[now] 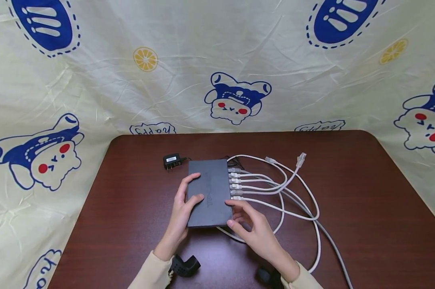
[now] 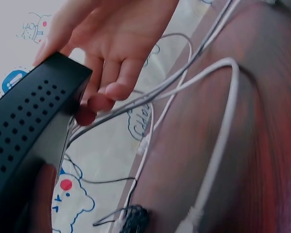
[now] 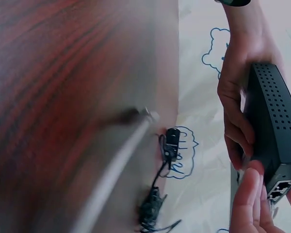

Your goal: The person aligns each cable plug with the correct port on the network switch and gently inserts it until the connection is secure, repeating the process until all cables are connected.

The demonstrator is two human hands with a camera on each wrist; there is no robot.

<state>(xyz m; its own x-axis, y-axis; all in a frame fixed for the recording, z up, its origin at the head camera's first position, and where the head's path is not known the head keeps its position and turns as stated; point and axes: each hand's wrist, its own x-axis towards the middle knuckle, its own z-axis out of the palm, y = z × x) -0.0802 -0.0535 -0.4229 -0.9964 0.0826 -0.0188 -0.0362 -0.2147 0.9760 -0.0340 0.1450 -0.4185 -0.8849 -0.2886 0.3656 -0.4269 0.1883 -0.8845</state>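
Observation:
A dark grey network switch (image 1: 208, 192) is held between both hands, its row of ports facing right. My left hand (image 1: 181, 208) grips the left edge, thumb and index finger on the top face and other fingers beneath in the right wrist view. At the near right corner, the thumb and index finger of my right hand (image 1: 253, 228) pinch the switch, below the lowest plug. Several network cables (image 1: 268, 187) with clear plugs run out of the ports. In the right wrist view the switch's vented side (image 3: 276, 104) and a bare port (image 3: 281, 188) show.
A black power adapter (image 1: 172, 161) lies behind the switch at the left, with a bundled black cord (image 3: 150, 208). One loose cable plug (image 1: 301, 159) points away at the back right. Cables loop over the brown table (image 1: 365, 200); a printed cloth (image 1: 181, 92) hangs behind.

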